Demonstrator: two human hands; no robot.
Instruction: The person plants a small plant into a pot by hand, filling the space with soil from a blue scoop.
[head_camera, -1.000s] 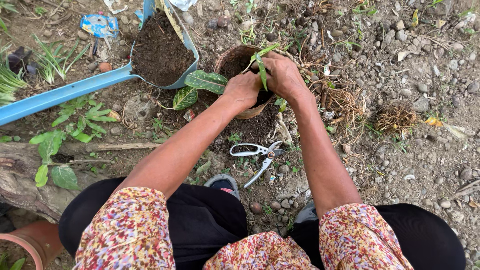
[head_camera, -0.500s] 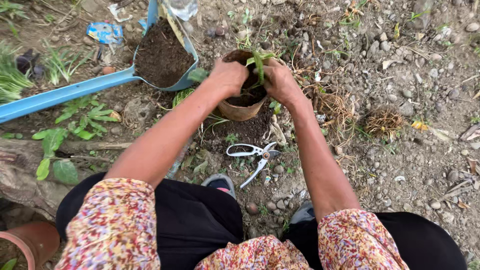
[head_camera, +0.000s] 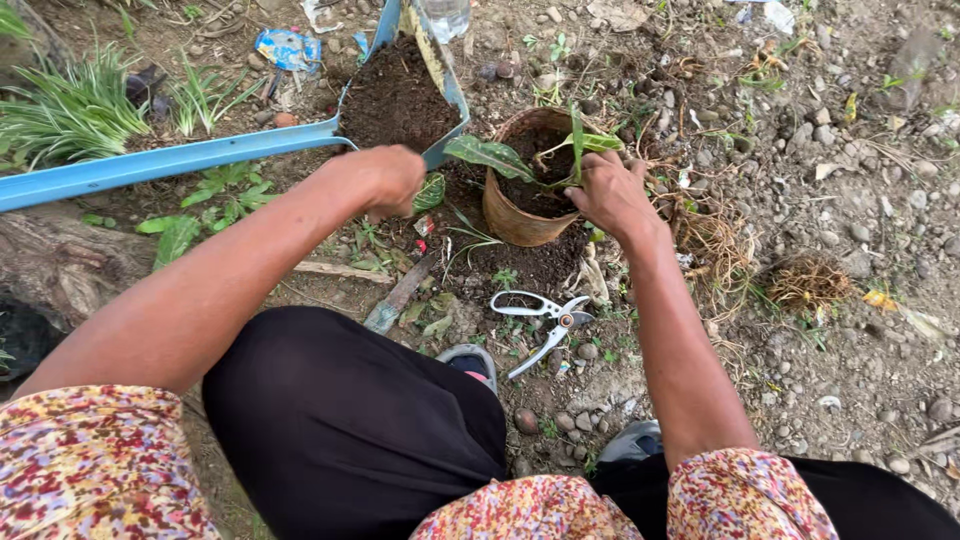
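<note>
While I crouch over the stony ground (head_camera: 850, 330), my right hand (head_camera: 612, 195) rests on the near rim of the brown pot (head_camera: 512, 215), fingers curled over the edge into the dark soil at the base of the small plant (head_camera: 575, 150); its grip is closed on the rim and the plant's stem area, though I cannot tell exactly which of the two the fingertips pinch. That pot stands tilted a little toward me, on a patch of spilled soil, just right of the blue scoop (head_camera: 400, 100). One long green leaf (head_camera: 490, 155) hangs out over the pot's left edge.

My left hand (head_camera: 385, 180) is away from the pot, at the near lip of the blue scoop, which is heaped with dark soil. Its fingers are curled under, knuckles up, and I cannot tell whether they hold anything. A long blue handle (head_camera: 150, 165) runs from the scoop off to the left.

Between my knees and the pot, white-handled scissors (head_camera: 545, 320) lie shut on the dirt, well apart from both hands. Grassy plants (head_camera: 70, 105) grow at the far left, and a clump of dry roots (head_camera: 805, 280) lies to the right of my forearm.
</note>
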